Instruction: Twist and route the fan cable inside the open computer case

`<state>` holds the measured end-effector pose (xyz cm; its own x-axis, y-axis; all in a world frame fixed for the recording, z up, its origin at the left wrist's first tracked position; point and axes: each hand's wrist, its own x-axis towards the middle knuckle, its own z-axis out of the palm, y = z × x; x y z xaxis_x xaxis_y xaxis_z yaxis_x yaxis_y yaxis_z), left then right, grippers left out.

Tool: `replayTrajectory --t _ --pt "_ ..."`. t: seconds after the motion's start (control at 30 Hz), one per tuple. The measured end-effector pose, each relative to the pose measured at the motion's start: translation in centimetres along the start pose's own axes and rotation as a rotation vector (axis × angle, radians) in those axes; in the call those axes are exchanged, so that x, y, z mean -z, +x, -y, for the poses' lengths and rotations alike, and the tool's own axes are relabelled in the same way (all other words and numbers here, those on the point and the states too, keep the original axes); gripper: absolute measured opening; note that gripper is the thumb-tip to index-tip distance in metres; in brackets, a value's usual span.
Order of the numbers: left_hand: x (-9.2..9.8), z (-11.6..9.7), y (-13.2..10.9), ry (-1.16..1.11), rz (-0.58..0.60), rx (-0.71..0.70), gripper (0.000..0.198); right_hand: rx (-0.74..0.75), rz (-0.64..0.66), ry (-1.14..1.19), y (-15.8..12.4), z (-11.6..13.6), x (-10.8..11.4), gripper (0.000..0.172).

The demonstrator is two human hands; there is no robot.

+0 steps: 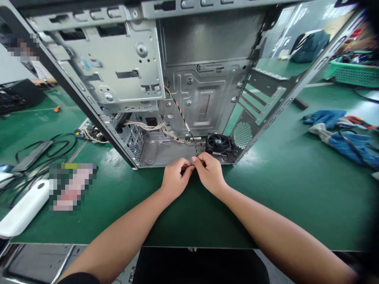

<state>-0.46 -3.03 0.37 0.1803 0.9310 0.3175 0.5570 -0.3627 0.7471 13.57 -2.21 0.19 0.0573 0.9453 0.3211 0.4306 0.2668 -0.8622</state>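
Observation:
An open grey metal computer case (142,67) stands on the green table (281,189) in front of me. A striped multicolour cable (182,116) runs down the inside of the case to my hands. My left hand (176,177) and my right hand (209,171) meet at the case's front lip, both pinched on the lower end of that cable. A small black fan (218,142) sits on the case floor just behind my right hand. A bundle of pale wires (151,127) lies inside, to the left.
Blue and grey gloves or cloths (340,132) lie at right. A green basket (352,71) stands at far right. Black cables (35,157) and a white device (25,209) lie at left. A dark object (16,96) sits at far left.

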Motion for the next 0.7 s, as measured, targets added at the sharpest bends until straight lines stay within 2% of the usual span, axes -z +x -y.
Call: replayTrajectory --t 0.13,0.37,0.7 --pt "-0.11 0.00 -0.24 0.109 -0.026 -0.089 0.008 -0.008 0.001 0.008 0.02 -0.02 -0.02 0.029" --pt "0.03 -0.01 -0.24 0.173 0.006 -0.140 0.012 -0.001 0.008 0.008 0.06 -0.04 -0.05 0.031" --pt "0.17 0.14 -0.07 0.116 0.048 -0.069 0.011 -0.007 0.014 0.007 0.08 -0.03 -0.05 0.030"
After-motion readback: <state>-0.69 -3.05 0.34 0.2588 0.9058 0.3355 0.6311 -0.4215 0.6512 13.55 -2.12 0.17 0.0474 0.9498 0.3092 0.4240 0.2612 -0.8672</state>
